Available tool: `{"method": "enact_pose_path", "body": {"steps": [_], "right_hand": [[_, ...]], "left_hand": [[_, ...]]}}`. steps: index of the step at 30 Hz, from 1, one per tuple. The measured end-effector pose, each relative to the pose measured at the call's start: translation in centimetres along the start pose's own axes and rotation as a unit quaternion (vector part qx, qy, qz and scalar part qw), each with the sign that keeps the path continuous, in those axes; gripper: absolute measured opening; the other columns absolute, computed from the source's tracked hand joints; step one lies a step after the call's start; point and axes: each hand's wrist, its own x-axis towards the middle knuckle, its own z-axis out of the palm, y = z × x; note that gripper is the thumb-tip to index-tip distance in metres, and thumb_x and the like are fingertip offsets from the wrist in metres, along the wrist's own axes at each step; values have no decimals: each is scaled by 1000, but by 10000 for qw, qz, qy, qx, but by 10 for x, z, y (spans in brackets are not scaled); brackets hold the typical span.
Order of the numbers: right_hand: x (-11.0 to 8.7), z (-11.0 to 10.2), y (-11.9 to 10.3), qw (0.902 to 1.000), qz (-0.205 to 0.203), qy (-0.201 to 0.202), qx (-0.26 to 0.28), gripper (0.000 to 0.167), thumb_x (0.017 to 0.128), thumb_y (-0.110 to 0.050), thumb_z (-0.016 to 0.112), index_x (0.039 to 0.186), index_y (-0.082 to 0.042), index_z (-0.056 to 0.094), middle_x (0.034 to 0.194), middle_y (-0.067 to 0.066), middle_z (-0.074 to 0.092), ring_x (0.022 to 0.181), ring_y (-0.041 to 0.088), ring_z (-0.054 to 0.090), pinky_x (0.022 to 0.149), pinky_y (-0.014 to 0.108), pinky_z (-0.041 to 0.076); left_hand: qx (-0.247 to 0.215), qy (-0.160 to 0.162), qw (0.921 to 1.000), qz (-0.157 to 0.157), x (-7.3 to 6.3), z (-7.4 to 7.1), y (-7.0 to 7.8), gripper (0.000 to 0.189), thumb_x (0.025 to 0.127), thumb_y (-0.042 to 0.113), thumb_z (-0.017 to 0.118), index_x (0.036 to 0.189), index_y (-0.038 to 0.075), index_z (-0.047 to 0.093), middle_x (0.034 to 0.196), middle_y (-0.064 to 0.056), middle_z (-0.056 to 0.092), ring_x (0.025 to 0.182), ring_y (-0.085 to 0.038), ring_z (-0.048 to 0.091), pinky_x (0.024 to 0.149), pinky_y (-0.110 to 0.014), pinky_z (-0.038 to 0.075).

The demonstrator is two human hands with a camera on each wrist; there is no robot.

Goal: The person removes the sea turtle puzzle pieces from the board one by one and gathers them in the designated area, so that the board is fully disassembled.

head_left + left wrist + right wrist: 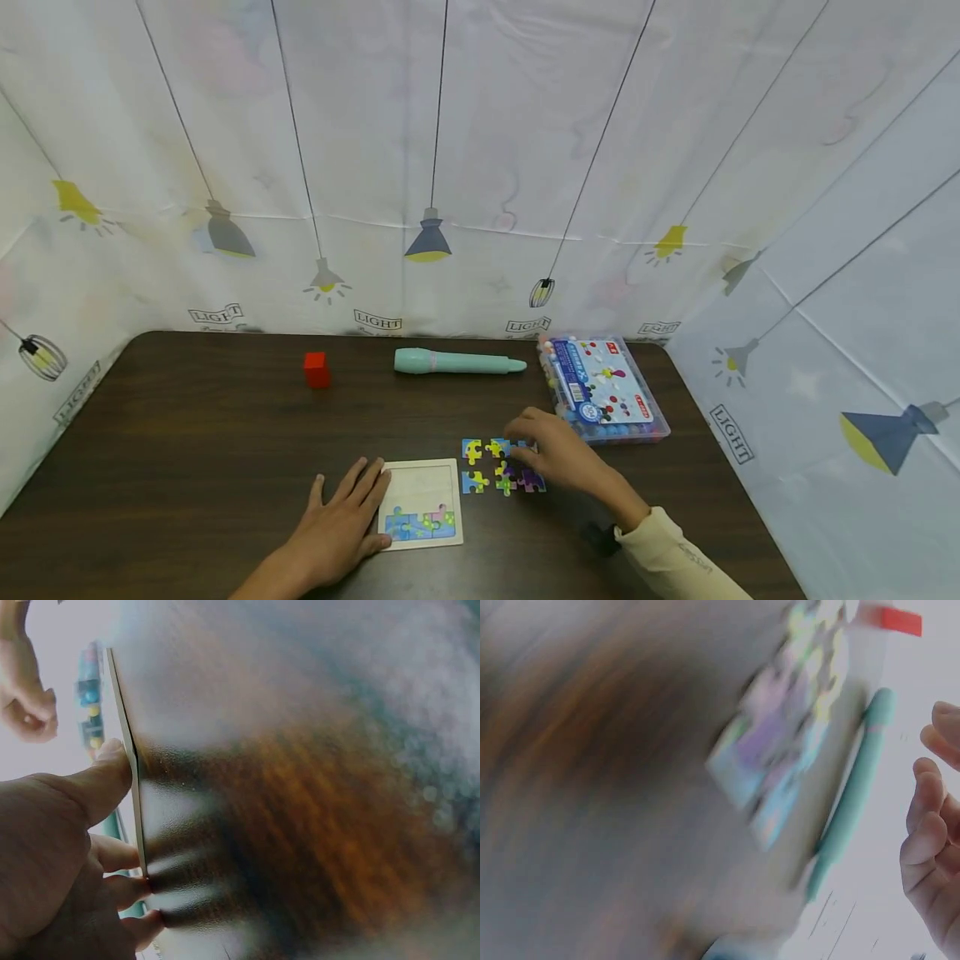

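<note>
The right grip (553, 450) partly hides the pieces (472, 482), blurred in the right wrist view; its fingers curl loosely, thumb apart, no piece discernible between them. The left grip (337, 525), fingers extended, touches the left edge of the board (420, 487), which lies on the tabletop (210, 442) between that grip and the pieces

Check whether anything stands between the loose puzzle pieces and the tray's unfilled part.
Nothing visible but the tray's right rim, beside the loose puzzle pieces; the left hand touches the opposite side.
</note>
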Motion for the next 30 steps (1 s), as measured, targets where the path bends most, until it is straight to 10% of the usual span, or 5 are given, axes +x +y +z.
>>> {"method": "enact_pose_path", "body": {"steps": [18, 30], "right_hand": [[50, 77, -100, 9639, -1386, -1456, -1745, 31, 93, -35, 77, 120, -19, 75, 101, -7, 62, 71, -3, 50, 56, 14, 39], [49, 95, -108, 9883, -683, -1133, -755, 19, 88, -16, 82, 103, -13, 72, 93, -8, 60, 74, -3, 51, 62, 14, 43]], "left_hand": [[-43, -136, 9999, -18, 1, -2, 0, 83, 96, 51, 66, 160, 9, 34, 169, -10, 20, 155, -37, 14, 109, -82, 10], [-80, -75, 9999, 21, -2, -3, -2, 93, 90, 59, 68, 159, 6, 35, 169, -13, 21, 155, -38, 15, 107, -83, 11]]}}
